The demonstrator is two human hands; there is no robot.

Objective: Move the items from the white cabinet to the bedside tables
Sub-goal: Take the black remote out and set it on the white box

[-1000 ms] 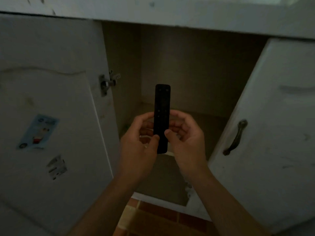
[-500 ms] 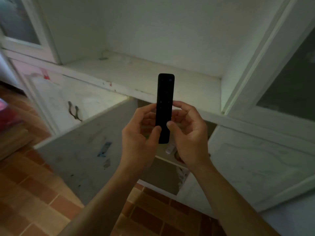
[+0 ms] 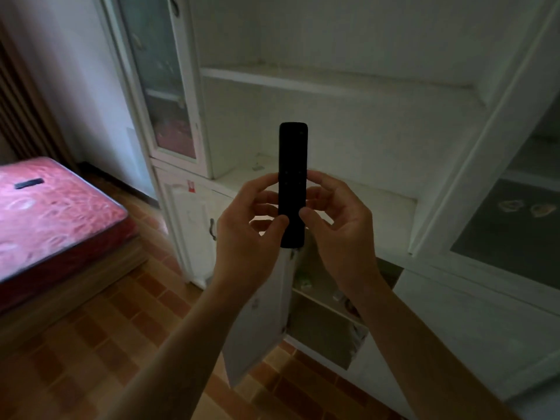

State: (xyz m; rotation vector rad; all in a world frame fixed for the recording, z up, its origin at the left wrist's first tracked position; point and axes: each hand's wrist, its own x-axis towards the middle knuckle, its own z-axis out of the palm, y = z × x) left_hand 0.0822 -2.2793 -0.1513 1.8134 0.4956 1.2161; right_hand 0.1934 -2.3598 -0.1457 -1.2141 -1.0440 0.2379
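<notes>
Holding one black remote control (image 3: 292, 183) upright, a person pinches its lower half between the thumbs and fingers of two hands, the left hand (image 3: 248, 234) and the right hand (image 3: 339, 225). The remote is in front of the open middle bay of the white cabinet (image 3: 333, 116). The grip and the remote's pose match those of a second ago, but the view has risen from the cabinet's dark lower compartment and now takes in its upper shelf (image 3: 303, 81) and the room to its left.

Below the hands, one lower door (image 3: 257, 328) of the cabinet stands open between the forearms. Small items inside the compartment behind it are too blurred to count. Two glass doors flank the open bay, one at the left (image 3: 160, 86) and one at the right (image 3: 515, 222).

Left of the cabinet lies one red mattress (image 3: 54, 213), with a single dark flat object (image 3: 29, 183) on it. Brown floor tiles (image 3: 106, 328) run between the mattress and the cabinet.
</notes>
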